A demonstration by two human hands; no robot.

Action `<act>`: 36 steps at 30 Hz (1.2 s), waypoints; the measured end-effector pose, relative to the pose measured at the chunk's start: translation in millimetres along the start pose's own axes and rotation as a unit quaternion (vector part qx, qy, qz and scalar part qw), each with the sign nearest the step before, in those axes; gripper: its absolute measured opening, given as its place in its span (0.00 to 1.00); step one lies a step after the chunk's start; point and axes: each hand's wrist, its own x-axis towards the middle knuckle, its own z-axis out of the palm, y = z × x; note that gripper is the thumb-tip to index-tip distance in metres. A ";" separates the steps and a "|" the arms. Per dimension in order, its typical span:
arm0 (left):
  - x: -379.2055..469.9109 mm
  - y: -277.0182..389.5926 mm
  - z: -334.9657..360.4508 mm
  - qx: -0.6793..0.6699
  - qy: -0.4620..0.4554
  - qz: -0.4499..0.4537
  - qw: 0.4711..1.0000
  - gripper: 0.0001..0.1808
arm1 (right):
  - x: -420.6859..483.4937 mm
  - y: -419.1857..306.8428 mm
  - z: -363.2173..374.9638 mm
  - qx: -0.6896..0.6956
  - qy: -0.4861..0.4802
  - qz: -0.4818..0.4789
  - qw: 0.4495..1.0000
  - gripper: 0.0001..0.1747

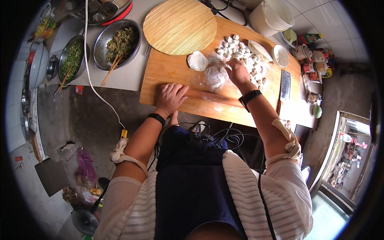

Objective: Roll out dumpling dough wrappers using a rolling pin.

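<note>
My left hand [172, 96] rests on the left end of a wooden rolling pin [207, 96], which lies along the near edge of the wooden board [162, 70]. Over a floury patch [216, 75], my right hand [237, 72] reaches down with its fingers drawn together; whether something is between them is hidden. Just right of and beyond it are many small floured dough pieces [239, 54]. A longer dough piece [258, 51] lies behind them, beside a white bowl [280, 56]. One flat round dough wrapper [197, 61] sits near the round slatted tray [180, 27].
Left of the board stand a metal bowl of filling [117, 45] with chopsticks and a bowl of chopped greens [73, 60]. A cleaver [285, 85] lies at the board's right. Behind is a white bucket [270, 18]. A white cable [90, 72] hangs at left.
</note>
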 end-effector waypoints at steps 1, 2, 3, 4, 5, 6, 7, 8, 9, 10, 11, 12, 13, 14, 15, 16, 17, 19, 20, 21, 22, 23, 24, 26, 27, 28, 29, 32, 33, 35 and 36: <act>-1.0 -0.7 2.3 -0.002 0.000 0.000 1.000 0.29 | -10.6 0.8 2.7 0.006 -0.015 -0.003 1.000 0.17; -1.3 -1.1 5.3 -0.004 0.000 0.001 1.000 0.29 | -22.7 0.3 7.3 -0.028 -0.042 -0.037 0.998 0.26; -6.2 -4.8 8.5 -0.001 -0.001 -0.005 1.000 0.29 | -29.3 -10.9 11.3 -0.157 -0.147 -0.039 0.976 0.37; -9.4 -4.8 14.8 0.002 -0.003 -0.004 1.000 0.29 | -38.9 -18.6 11.6 -0.176 -0.166 -0.039 0.969 0.42; -14.0 -6.6 19.2 0.004 -0.005 -0.003 1.000 0.29 | -43.9 -25.7 11.6 -0.193 -0.186 -0.040 0.963 0.48; -10.3 -6.7 21.7 0.000 -0.006 0.001 1.000 0.29 | -45.6 -23.1 8.4 -0.198 -0.204 -0.024 0.958 0.52; -7.5 -7.2 23.1 -0.005 -0.008 0.000 1.000 0.28 | -45.7 -22.6 8.1 -0.199 -0.204 -0.019 0.958 0.52; -5.9 -7.3 23.6 -0.009 -0.009 -0.001 1.000 0.27 | -44.4 -23.1 9.1 -0.186 -0.193 -0.019 0.963 0.52; -4.0 -9.1 23.4 -0.010 -0.010 0.002 1.000 0.27 | -41.7 -24.3 10.4 -0.173 -0.180 -0.021 0.968 0.52; -2.4 -10.9 22.5 -0.015 -0.011 0.001 1.000 0.28 | -40.9 -25.7 11.1 -0.187 -0.186 -0.020 0.964 0.53; -1.0 -12.5 20.9 -0.019 -0.013 0.001 1.000 0.29 | -43.5 -27.6 11.4 -0.186 -0.184 -0.017 0.965 0.53; 1.9 -13.7 16.6 -0.020 -0.015 0.006 1.000 0.29 | -49.8 -27.5 14.4 -0.187 -0.198 -0.027 0.962 0.53; 4.7 -14.5 12.0 -0.002 -0.024 0.006 1.000 0.30 | -58.8 -25.4 18.3 -0.189 -0.213 -0.037 0.958 0.54; 7.9 -14.2 7.8 0.017 -0.034 0.008 0.999 0.31 | -77.4 -24.7 22.0 -0.138 -0.212 -0.036 0.967 0.54; 0.1 -16.1 3.4 0.021 -0.037 0.004 0.999 0.31 | -90.5 -37.1 24.2 -0.124 -0.240 -0.027 0.962 0.52; -3.0 -16.5 1.0 0.033 -0.036 0.008 0.999 0.31 | -106.2 -37.4 22.6 -0.103 -0.246 -0.025 0.964 0.50; -5.7 -15.9 -0.4 0.045 -0.036 0.011 0.998 0.32 | -120.8 -35.9 18.9 -0.081 -0.251 -0.024 0.964 0.49; -9.4 -15.1 -4.6 0.050 -0.039 0.018 0.998 0.31 | -140.0 -39.1 2.7 0.008 -0.232 0.016 0.973 0.48; -5.6 -14.6 -5.3 0.050 -0.046 0.012 0.998 0.32 | -148.2 -37.0 -1.0 -0.014 -0.221 0.036 0.974 0.48; 0.2 -14.5 -6.8 0.049 -0.054 0.005 0.997 0.33 | -153.0 -37.5 -7.8 -0.037 -0.211 0.057 0.975 0.49; 8.8 -18.2 -8.6 0.050 -0.056 0.009 0.997 0.33 | -154.9 -36.5 -10.7 -0.052 -0.204 0.065 0.975 0.50; 20.8 -24.4 -8.8 0.043 -0.102 0.008 0.994 0.36 | -152.7 -37.7 -7.6 -0.050 -0.203 0.068 0.976 0.50; 34.5 -30.0 -8.5 0.036 -0.148 0.007 0.988 0.39 | -146.4 -38.1 -2.9 -0.093 -0.187 0.081 0.975 0.50; 66.4 -40.6 -5.4 0.025 -0.082 -0.018 0.996 0.41 | -126.7 -34.3 6.6 -0.144 -0.127 0.086 0.978 0.50; 80.5 -46.3 -3.4 0.013 -0.016 -0.046 0.999 0.44 | -111.0 -32.6 11.1 -0.171 -0.099 0.099 0.975 0.49; 106.8 -49.4 -2.8 0.015 -0.022 -0.054 0.998 0.45 | -95.1 -17.4 10.5 -0.152 -0.054 0.091 0.983 0.49; 126.2 -52.0 -9.0 0.024 -0.030 -0.066 0.997 0.46 | -85.3 -7.6 10.6 -0.129 -0.011 0.077 0.989 0.49; 107.1 -61.1 2.8 0.046 -0.051 -0.048 0.997 0.44 | -81.9 -7.4 18.4 -0.149 -0.008 0.063 0.987 0.47; 93.0 -55.5 5.5 0.037 -0.079 -0.030 0.996 0.44 | -100.8 -2.9 25.9 -0.095 0.016 0.038 0.995 0.46; 41.7 -38.4 2.7 0.011 -0.115 -0.026 0.993 0.44 | -140.0 -11.6 38.2 -0.123 -0.058 0.052 0.989 0.48; 46.1 -40.4 -1.8 0.012 -0.108 -0.029 0.994 0.45 | -145.5 -18.1 39.0 -0.107 -0.091 0.064 0.988 0.50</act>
